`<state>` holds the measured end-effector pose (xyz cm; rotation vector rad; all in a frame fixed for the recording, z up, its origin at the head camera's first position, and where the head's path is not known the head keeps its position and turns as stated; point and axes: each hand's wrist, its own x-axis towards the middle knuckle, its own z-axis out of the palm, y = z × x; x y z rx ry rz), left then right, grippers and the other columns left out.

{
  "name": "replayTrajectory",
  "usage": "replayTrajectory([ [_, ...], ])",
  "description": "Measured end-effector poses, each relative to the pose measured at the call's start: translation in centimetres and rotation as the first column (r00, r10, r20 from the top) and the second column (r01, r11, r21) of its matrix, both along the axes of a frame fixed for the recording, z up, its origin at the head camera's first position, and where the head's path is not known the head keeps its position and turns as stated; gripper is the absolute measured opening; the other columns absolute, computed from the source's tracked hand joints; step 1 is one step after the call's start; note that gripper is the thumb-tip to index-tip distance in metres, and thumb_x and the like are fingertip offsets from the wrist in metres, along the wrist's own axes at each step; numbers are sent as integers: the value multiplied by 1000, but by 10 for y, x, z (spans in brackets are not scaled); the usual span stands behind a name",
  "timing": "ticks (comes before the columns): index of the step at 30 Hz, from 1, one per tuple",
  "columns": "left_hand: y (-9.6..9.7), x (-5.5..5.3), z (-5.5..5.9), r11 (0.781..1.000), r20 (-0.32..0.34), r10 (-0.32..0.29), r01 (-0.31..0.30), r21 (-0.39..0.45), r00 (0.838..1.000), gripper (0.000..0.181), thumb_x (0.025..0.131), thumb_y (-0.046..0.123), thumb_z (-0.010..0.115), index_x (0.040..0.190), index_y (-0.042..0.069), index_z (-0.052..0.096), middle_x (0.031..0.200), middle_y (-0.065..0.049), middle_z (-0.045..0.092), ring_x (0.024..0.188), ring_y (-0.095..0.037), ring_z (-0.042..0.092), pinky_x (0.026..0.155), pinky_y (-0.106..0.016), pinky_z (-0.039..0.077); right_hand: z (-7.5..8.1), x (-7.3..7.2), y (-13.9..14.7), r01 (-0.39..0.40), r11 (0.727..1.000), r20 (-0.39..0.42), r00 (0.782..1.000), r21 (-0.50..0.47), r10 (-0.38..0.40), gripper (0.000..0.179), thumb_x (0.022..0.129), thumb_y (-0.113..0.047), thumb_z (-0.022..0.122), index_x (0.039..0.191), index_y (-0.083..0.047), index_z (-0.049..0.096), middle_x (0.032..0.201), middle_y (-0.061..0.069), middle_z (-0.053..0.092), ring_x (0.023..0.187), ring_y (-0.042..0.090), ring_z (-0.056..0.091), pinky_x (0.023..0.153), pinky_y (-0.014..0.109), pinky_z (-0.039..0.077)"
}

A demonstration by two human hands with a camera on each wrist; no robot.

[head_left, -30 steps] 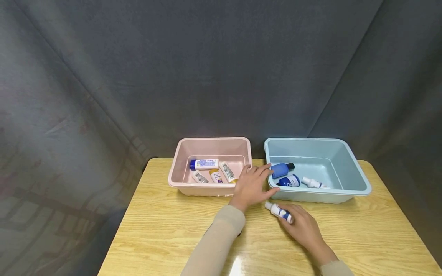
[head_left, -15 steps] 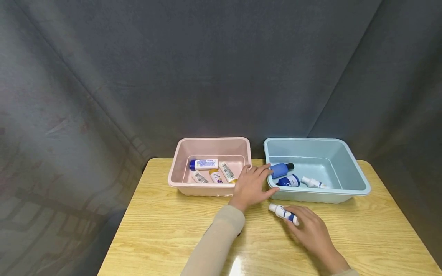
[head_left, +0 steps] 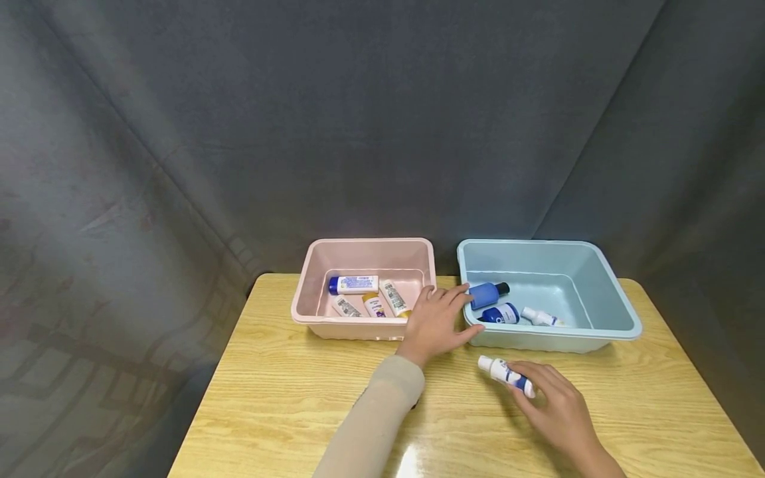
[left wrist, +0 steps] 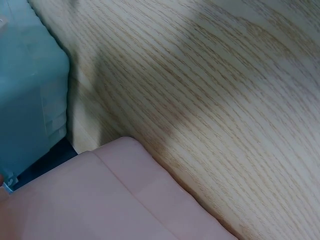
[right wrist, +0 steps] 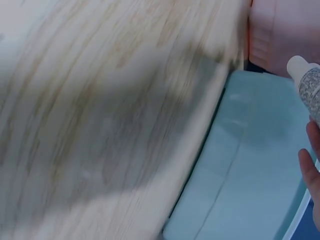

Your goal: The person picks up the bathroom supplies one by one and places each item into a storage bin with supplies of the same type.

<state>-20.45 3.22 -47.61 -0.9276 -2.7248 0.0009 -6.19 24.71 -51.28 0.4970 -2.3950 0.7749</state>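
My right hand (head_left: 558, 408) holds a small white and blue bottle (head_left: 501, 373) between thumb and fingers, tilted, in front of the light blue bin (head_left: 550, 340). In the right wrist view the bottle (right wrist: 309, 87) shows its white cap and a side with fine print, with some fingers (right wrist: 310, 172) at the edge. Fingers spread, my left hand (head_left: 435, 326) lies between the pink bin (head_left: 346, 330) and the blue bin, its fingertips at the blue bin's left rim. Whether it bears on either rim I cannot tell.
Inside the pink bin lie a white tube with a blue cap (head_left: 354, 285) and several small white or yellow bottles (head_left: 394, 297). A blue bottle with a black cap (head_left: 485, 295), a dark blue bottle (head_left: 501, 313) and a white bottle (head_left: 540, 317) lie in the blue bin. A dark curtain (head_left: 382, 133) hangs behind the wooden table (head_left: 287, 398).
With the bottle, my right hand has moved to the right and a little toward the near side of the table. The left hand and both bins have stayed put.
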Motion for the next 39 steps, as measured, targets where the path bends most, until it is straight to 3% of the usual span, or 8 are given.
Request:
replayTrajectory([
  [3, 0, 0, 0, 1000, 2, -1, 1, 1, 1000, 73, 92, 78, 24, 145, 33, 48, 156, 13, 36, 126, -14, 51, 112, -40, 29, 3, 2, 3, 14, 1000, -11, 1000, -2, -14, 32, 83, -27, 75, 112, -13, 73, 106, 2, 72, 94, 12, 62, 94, 6, 34],
  [5, -1, 0, 0, 1000, 0, -2, 2, 1, 1000, 73, 92, 78, 25, 145, 33, 48, 156, 13, 37, 126, -14, 51, 112, -40, 29, 5, 3, 5, 25, 1000, -22, 999, -5, -25, 33, 86, -34, 73, 111, -13, 74, 105, 3, 72, 94, 10, 61, 94, 5, 34],
  [11, -1, 0, 0, 1000, -3, -4, 4, 1, 1000, 72, 92, 77, 25, 145, 33, 48, 156, 13, 36, 125, -14, 51, 112, -40, 29, 15, 3, 10, 32, 998, -96, 995, -45, -36, 49, 97, -53, 53, 109, -10, 75, 101, 5, 72, 94, 3, 58, 91, 5, 34],
  [25, 1, 1, 1, 1000, 8, 0, 0, 4, 1000, 71, 92, 77, 27, 145, 33, 48, 156, 13, 36, 126, -14, 51, 111, -40, 30, 35, 4, 17, 1, 991, -258, 966, -133, -36, 52, 94, -48, 61, 98, 3, 75, 94, 16, 72, 97, -3, 57, 92, 5, 38],
  [32, 1, 1, 1, 1000, 16, 7, -7, -8, 1000, 71, 92, 77, 26, 145, 34, 47, 156, 14, 35, 126, -14, 50, 112, -40, 29, 47, 3, 20, -61, 979, -395, 919, -196, -22, 45, 92, -40, 68, 95, 5, 75, 93, 16, 73, 94, 0, 60, 91, 9, 42],
  [39, 1, 1, 1, 1000, 7, 6, -6, -6, 1000, 71, 92, 77, 25, 145, 34, 47, 156, 14, 35, 125, -14, 51, 111, -39, 29, 52, 3, 29, -16, 978, -407, 911, -209, -72, 47, 92, -41, 68, 96, 5, 75, 94, 15, 74, 95, -4, 58, 88, 7, 40],
])
